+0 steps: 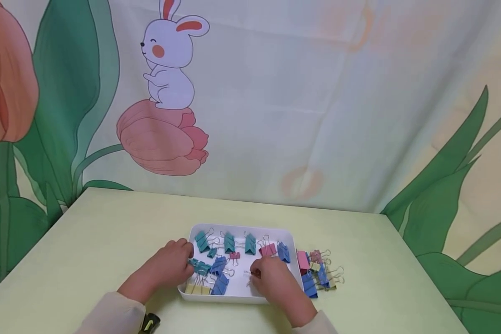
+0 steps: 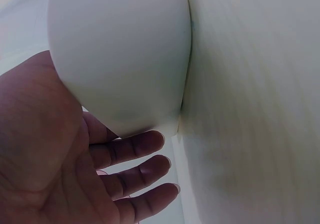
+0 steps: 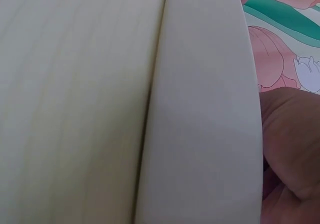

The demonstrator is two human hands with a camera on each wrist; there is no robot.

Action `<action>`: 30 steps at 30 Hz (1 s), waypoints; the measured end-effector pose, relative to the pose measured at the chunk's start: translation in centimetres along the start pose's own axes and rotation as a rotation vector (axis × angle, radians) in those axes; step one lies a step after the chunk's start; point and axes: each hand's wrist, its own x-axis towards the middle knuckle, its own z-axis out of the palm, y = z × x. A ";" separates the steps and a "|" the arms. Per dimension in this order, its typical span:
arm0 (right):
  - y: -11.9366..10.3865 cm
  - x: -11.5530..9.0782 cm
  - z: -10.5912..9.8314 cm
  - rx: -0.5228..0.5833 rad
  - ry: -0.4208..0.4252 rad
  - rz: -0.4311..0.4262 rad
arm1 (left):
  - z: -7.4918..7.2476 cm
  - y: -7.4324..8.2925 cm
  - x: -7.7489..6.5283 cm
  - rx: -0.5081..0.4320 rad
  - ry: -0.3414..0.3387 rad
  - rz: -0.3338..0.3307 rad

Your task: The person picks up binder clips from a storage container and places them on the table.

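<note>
A white tray [image 1: 238, 299] holds teal, blue, pink and yellow binder clips, among them a teal clip [image 1: 201, 267], a blue clip [image 1: 220, 284] and a yellow clip [image 1: 198, 289]. My left hand [image 1: 173, 263] holds the tray's left wall, thumb over the rim beside the teal clips. In the left wrist view, several fingers [image 2: 142, 176] lie outside the wall. Inside the tray's right half, my right hand [image 1: 274, 278] pinches a small binder clip [image 1: 247, 272]; wire handles show, while its body is mostly hidden. The right wrist view shows the tray's outer wall, with part of the hand behind it.
Right of the tray, more binder clips lie in a pile, including a pink clip [image 1: 303, 260] and a blue clip [image 1: 309, 285]. A pale yellow table [image 1: 121, 222] carries everything. Behind it hangs a curtain [image 1: 259, 116] printed with a rabbit and tulips.
</note>
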 end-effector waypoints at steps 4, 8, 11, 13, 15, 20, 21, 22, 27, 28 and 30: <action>0.2 -0.1 0.1 -0.013 0.031 -0.033 | 0.2 0.0 -0.1 -0.015 -0.014 -0.011; 0.3 -0.2 -0.3 -0.011 0.083 -0.086 | 0.3 -0.2 0.1 -0.016 -0.015 -0.009; 0.4 -0.2 -0.7 0.020 0.115 -0.123 | 0.2 -0.2 0.2 -0.012 -0.003 0.000; 0.4 -0.2 -0.9 0.042 0.133 -0.145 | 0.2 -0.2 0.2 -0.010 0.003 0.002; 0.4 -0.2 -1.0 0.049 0.153 -0.163 | 0.1 -0.1 0.2 -0.014 0.006 0.002; 0.3 -0.4 -1.4 0.028 0.192 -0.177 | 0.0 -0.1 0.1 -0.026 0.008 0.003; 0.3 -0.4 -1.5 0.024 0.198 -0.180 | 0.0 -0.1 0.1 -0.025 0.010 0.004; 0.3 -0.5 -1.6 0.019 0.206 -0.182 | 0.0 -0.1 0.1 -0.025 0.012 0.005; 0.6 -0.7 -2.4 0.014 0.266 -0.208 | -0.1 -0.1 0.2 -0.028 0.007 0.002; 0.6 -0.8 -2.6 0.017 0.282 -0.210 | -0.1 -0.1 0.2 -0.030 0.003 -0.001; 0.9 -0.9 -3.1 0.021 0.314 -0.211 | -0.1 -0.1 0.2 -0.031 -0.006 -0.007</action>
